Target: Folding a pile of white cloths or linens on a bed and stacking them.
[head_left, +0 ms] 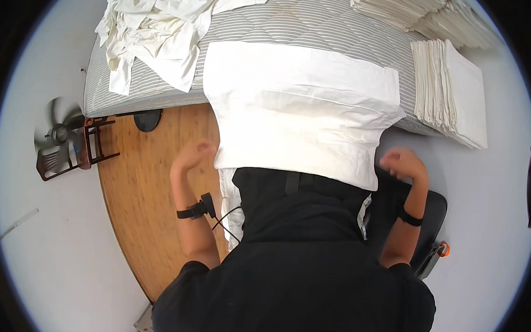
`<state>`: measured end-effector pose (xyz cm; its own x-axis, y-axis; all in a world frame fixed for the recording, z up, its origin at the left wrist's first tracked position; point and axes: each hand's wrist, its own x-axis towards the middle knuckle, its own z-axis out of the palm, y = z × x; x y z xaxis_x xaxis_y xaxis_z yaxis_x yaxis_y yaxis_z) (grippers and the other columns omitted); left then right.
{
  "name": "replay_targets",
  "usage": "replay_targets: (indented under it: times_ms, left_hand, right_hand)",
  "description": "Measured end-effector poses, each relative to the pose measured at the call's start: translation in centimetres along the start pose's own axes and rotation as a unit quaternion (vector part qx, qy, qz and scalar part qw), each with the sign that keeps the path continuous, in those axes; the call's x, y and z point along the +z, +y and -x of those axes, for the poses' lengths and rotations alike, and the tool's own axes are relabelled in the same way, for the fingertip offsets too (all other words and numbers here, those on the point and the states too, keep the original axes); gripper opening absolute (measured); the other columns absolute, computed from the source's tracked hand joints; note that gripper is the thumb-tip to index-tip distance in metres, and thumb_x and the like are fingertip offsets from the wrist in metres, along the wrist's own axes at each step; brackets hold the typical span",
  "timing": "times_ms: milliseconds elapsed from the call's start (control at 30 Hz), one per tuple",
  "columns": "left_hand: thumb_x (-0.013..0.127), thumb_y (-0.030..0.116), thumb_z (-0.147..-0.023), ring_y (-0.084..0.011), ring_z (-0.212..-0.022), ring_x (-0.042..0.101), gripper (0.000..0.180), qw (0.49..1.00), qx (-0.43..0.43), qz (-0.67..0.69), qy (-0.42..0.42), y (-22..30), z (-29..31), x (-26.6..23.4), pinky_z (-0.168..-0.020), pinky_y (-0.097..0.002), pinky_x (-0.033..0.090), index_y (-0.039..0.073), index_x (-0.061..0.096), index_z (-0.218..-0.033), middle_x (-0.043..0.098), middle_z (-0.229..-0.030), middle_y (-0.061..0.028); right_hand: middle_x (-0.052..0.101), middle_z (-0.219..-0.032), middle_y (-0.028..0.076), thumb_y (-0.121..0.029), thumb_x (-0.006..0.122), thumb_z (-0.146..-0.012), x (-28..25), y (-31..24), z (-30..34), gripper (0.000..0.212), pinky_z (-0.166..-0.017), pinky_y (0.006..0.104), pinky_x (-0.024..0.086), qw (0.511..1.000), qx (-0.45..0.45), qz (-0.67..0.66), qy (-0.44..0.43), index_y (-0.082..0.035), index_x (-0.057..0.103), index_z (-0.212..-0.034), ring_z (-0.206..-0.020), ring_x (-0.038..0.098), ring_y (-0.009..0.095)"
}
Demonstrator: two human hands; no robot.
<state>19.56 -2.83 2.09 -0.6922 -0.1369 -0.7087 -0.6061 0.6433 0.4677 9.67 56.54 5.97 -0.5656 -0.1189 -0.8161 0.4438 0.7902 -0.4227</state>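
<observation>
A white cloth (pixel 291 108) lies spread out in front of me, its far part on the striped mattress and its near edge over my lap. Soft wrinkles cross its middle, and its right side flares out. Just off the cloth's near left side is my left hand (pixel 197 154), blurred, its fingers bent inward and hard to make out. My right hand (pixel 407 164) hovers beside the near right corner, smeared by motion, with bent fingers that look apart. I see nothing held in either hand.
Crumpled white cloths (pixel 156 36) are heaped at the far left of the striped mattress (pixel 317 27). Neat stacks of folded white cloths (pixel 449 90) stand at the right. A fan (pixel 60 133) sits left by a dark wooden chair (pixel 96 142). A black seat (pixel 433 213) is at my right.
</observation>
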Motion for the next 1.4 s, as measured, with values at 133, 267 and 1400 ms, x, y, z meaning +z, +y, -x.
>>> replay_targets:
  times_ms: [133, 267, 1400]
  left_hand:
    - [0.070, 0.014, -0.088, -0.0166, -0.092, 0.064, 0.036, 0.928, 0.224, 0.226, 0.193, 4.7, -3.0, 0.0, -0.081, -0.0314, 0.051, 0.004, 0.062, -0.122, 0.065, -0.107, -0.0087]
    - [0.075, 0.012, -0.082, -0.0205, -0.099, 0.059, 0.043, 0.895, 0.315, 0.081, 0.305, 9.9, -4.6, -0.6, -0.081, -0.0339, 0.049, 0.005, 0.061, -0.122, 0.059, -0.115, -0.0102]
    - [0.074, 0.020, -0.087, -0.0090, -0.073, 0.057, 0.028, 0.887, 0.211, 0.391, 0.129, 13.1, -9.7, -8.4, -0.062, -0.0246, 0.044, -0.002, 0.070, -0.102, 0.066, -0.083, -0.0006]
  right_hand:
    - [0.063, -0.072, 0.007, -0.023, 0.078, -0.079, -0.4, -0.3, -5.2, 0.029, -0.063, 0.0355, 0.051, 0.898, -0.220, 0.049, 0.377, -0.001, 0.065, -0.093, -0.066, 0.061, 0.024]
    - [0.058, -0.073, 0.006, -0.017, 0.078, -0.077, -0.5, -3.8, -5.6, 0.028, -0.068, 0.0370, 0.049, 0.829, -0.221, 0.041, 0.513, -0.002, 0.063, -0.095, -0.066, 0.057, 0.025]
    - [0.060, -0.074, -0.004, -0.019, 0.066, -0.094, -6.7, -5.1, -9.2, 0.020, -0.055, 0.0225, 0.038, 0.821, -0.335, -0.415, 0.202, 0.000, 0.068, -0.100, -0.061, 0.048, 0.005]
